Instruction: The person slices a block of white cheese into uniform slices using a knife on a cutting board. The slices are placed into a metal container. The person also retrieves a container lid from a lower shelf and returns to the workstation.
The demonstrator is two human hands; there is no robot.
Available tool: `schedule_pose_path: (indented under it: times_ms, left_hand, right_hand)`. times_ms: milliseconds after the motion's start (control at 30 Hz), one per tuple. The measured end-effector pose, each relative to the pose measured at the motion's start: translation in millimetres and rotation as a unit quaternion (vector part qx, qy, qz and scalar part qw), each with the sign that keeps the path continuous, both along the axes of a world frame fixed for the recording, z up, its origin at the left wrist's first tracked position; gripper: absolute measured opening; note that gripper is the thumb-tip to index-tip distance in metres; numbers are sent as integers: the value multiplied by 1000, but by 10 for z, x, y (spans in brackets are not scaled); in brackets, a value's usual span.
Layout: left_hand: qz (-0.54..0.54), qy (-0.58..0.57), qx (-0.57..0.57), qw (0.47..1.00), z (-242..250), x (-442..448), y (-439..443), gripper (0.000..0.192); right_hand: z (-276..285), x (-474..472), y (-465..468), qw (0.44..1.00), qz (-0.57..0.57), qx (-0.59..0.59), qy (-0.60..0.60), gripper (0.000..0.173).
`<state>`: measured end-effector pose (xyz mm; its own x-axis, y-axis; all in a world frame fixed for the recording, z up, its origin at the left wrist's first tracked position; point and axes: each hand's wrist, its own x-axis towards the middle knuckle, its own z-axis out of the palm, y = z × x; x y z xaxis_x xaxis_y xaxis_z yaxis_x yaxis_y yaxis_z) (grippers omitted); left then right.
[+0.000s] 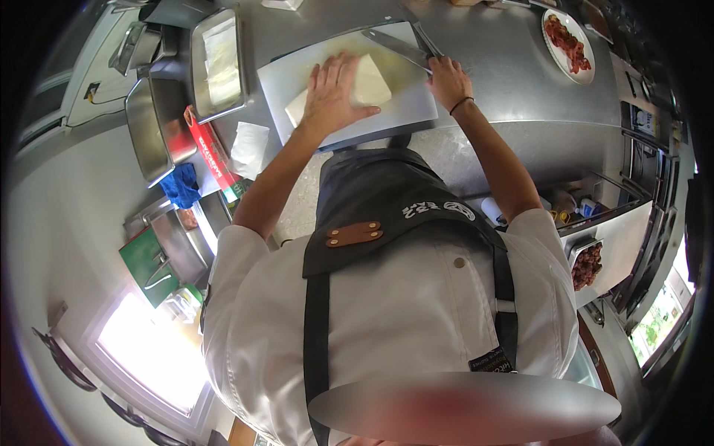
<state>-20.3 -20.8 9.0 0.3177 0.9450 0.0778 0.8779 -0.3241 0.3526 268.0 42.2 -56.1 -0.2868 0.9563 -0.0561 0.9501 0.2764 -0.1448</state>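
A pale block of what looks like cheese (pixel 371 82) lies on a white cutting board (pixel 413 108) on the steel counter. Flat on the block rests my left hand (pixel 334 92), fingers spread; another part of the pale food (pixel 295 108) shows to the left of it. My right hand (pixel 449 83) is closed around the handle of a kitchen knife (pixel 399 49), whose blade lies over the board's upper right part, pointing up and left. A second metal utensil (pixel 427 39) extends beyond the right hand; whether the hand touches it cannot be told.
Left of the board are a steel tray with white paper (pixel 222 67), a baking paper box (pixel 209 150), a white paper sheet (pixel 249 148), a deep steel pan (pixel 149 128) and a blue cloth (pixel 181 185). At the right stands an oval plate of cooked bacon (pixel 568 47).
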Motion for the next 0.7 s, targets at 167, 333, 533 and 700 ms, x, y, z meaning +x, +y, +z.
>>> schedule_pose_path:
  times_ms: [167,333,533,700]
  left_hand:
    - [22,8,-51,998,-94,127,145,123]
    - [54,49,-85,994,-200,103,48,119]
    - [61,43,-62,995,-185,78,36,118]
    - [80,41,-80,993,-186,109,25,121]
  right_hand:
    - [105,-223,-554,981,-61,-111,147,32]
    - [80,-484,-877,969,-25,-189,156,26]
    - [144,-659,-953,973,-46,-188,123,23]
    - [472,-721,-950,969,-72,-200,122,22]
